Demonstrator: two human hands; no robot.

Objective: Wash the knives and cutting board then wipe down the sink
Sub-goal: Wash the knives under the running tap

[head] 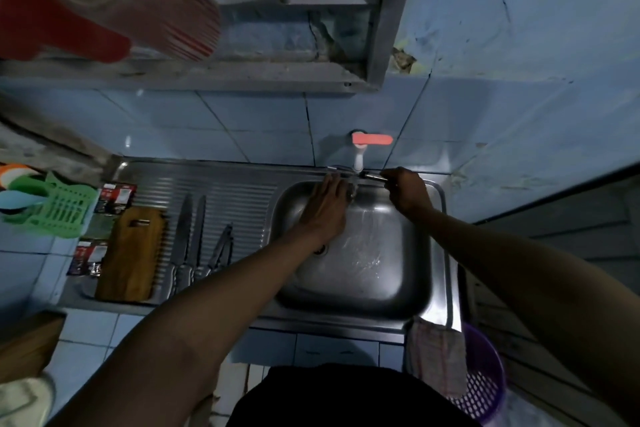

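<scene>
Under the tap (360, 152), from the head view, I've got a knife (370, 176) pinched by its handle in the right hand (407, 191), blade across the stream; left hand (323, 208) flat, fingers straight, rubbing along it, I think, as the blur hides the contact; best keep the fingers off the edge and stroke spine-side; steel sink (440, 253) shines wet; two more knives (188, 236) and the wooden cutting board (130, 253) lie on the ribbed drainboard (242, 191).
</scene>
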